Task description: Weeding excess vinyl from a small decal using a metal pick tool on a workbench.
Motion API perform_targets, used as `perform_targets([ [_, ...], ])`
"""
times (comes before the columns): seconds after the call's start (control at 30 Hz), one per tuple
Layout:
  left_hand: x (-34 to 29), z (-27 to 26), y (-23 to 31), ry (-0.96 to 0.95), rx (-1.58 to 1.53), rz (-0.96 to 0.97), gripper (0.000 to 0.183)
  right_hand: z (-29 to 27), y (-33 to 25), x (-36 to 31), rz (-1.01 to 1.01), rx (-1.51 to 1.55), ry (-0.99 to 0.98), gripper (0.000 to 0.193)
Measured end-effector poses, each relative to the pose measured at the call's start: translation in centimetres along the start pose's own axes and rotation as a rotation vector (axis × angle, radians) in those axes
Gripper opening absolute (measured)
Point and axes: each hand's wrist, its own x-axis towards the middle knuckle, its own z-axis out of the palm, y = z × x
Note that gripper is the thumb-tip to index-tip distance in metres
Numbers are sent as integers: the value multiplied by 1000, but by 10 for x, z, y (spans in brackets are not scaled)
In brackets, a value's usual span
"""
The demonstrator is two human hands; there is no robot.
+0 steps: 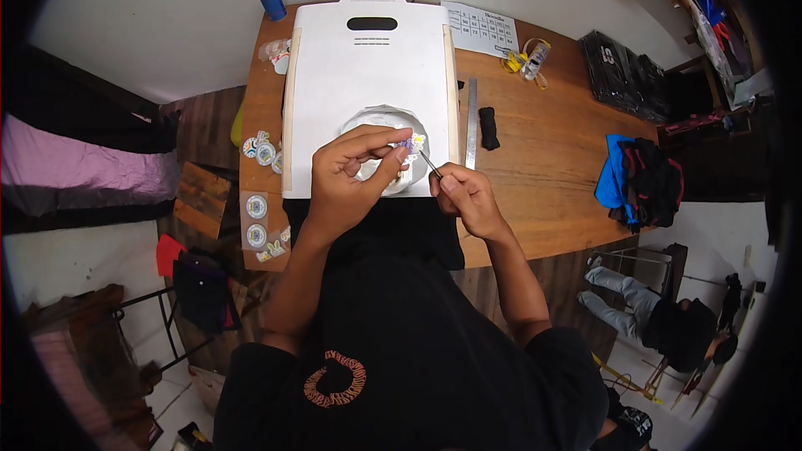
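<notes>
The left hand (pixel 355 171) is raised over the near part of a white board (pixel 368 75), its thumb and index finger pinched on a small printed sticker (pixel 417 142), white with purple and yellow. The right hand (pixel 468 200), by the board's near right corner, has its fingers closed around a slim metal tool (pixel 429 165), whose tip reaches to the sticker; whether it is a pair of tweezers or a pick cannot be told. Beneath the hands, on the board, lies a round, whitish translucent dish (pixel 420 124), partly covered by the left hand.

The board takes up the left part of a wooden counter (pixel 543 142). A blue can (pixel 270 0) stands at the counter's far left corner, and round stickers (pixel 256 206) lie along its left edge, toward the near left corner. Just right of the board are a metal ruler (pixel 472 121) and a black cloth roll (pixel 489 129). A printed sheet (pixel 480 27) lies at the far edge, with a clear bottle (pixel 535 60) near it. Black plastic packages (pixel 622 75) sit at the far right corner; folded blue and black clothes (pixel 643 184) lie at the right edge.
</notes>
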Motion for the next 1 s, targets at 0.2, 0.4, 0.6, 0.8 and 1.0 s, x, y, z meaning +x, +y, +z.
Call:
perform_targets([
  [0.2, 1, 1, 2, 3, -5, -3, 24, 3, -2, 2, -17, -65, 27, 34],
  [0.4, 1, 0, 1, 10, -17, -1, 24, 3, -1, 3, -18, -91, 36, 35],
  [0.6, 1, -1, 0, 17, -31, 0, 24, 1, 5, 2, 16, 16, 21, 32],
  [0.8, 0, -2, -4, 33, -52, -12, 24, 1, 8, 2, 2, 29, 21, 33],
  [1.0, -3, -4, -6, 51, -69, -32, 25, 9, 3, 9, -24, 24, 13, 40],
])
